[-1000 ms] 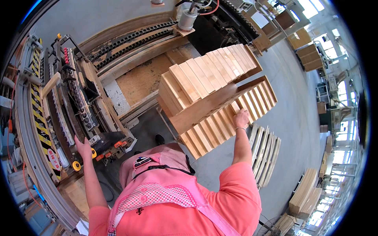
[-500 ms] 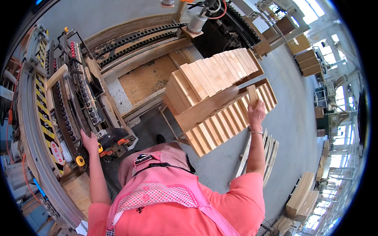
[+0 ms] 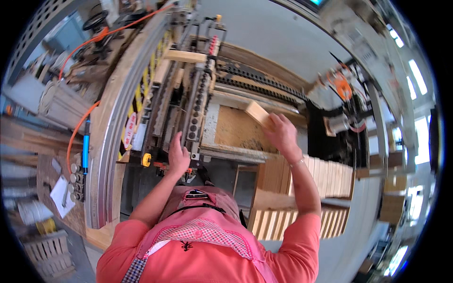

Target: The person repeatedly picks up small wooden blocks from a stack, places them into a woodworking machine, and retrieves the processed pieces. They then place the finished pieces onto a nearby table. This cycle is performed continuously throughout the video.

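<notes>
A short pale wooden block (image 3: 258,114) is gripped in my right hand (image 3: 281,134), which holds it raised over the sawdust-covered bed of the machine. My left hand (image 3: 178,158) is at the near end of the machine's roller rail (image 3: 194,120), fingers stretched out and nothing visible in them; whether it touches the rail I cannot tell. Across the same rails, farther off, lies another wooden piece (image 3: 185,56). Below my right forearm stands a wooden rack (image 3: 273,200) holding rows of similar blocks (image 3: 325,178).
A yellow knob (image 3: 146,159) sits at the machine's near corner, beside black-and-yellow striped tape (image 3: 150,70). Black toothed chains (image 3: 264,80) run along the back. At the right is a clamp head with an orange coil (image 3: 343,88). An orange hose (image 3: 75,134) hangs at the left.
My right hand has carried the wooden block from the rack leftward to above the machine bed. The view has turned left, so the rack now appears lower right. My left hand remains by the rails.
</notes>
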`<state>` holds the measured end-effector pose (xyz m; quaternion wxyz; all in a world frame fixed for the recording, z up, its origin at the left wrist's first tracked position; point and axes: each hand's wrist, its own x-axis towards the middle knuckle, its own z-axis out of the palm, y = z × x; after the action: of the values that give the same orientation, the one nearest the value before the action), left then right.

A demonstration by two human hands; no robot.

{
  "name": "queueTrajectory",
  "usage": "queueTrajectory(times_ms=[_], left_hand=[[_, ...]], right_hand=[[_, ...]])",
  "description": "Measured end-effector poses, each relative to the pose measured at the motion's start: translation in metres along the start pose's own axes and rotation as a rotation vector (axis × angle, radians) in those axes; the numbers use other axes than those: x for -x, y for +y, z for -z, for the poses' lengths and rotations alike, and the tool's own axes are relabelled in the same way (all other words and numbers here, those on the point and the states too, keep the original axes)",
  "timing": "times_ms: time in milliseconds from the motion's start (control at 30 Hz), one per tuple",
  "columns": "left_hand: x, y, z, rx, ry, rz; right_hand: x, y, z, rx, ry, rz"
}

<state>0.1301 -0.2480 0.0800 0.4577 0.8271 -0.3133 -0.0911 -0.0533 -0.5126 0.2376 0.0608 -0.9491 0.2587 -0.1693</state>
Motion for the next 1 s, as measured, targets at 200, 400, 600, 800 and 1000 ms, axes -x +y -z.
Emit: queueTrajectory(times_ms=[200, 400, 600, 800, 1000], left_hand=[[-0.002, 0.007, 0.005, -0.037, 0.065, -0.009], [-0.006, 0.024, 0.012, -0.097, 0.050, 0.136], [-0.010, 0.025, 0.011, -0.141, 0.073, 0.195], [-0.037, 0.035, 0.012, -0.031, 0.172, 0.137], [-0.076, 0.039, 0.003, 0.394, 0.191, 0.270]], right_hand=[[-0.197, -0.051, -0.113, -0.108, -0.030, 0.354], [-0.325, -0.088, -0.200, 0.126, -0.119, 0.472], [-0.360, -0.109, -0.233, 0.057, -0.406, 0.391], [-0.368, -0.092, -0.219, 0.095, -0.444, 0.380], [-0.306, -0.078, -0.138, -0.130, -0.514, 0.514]])
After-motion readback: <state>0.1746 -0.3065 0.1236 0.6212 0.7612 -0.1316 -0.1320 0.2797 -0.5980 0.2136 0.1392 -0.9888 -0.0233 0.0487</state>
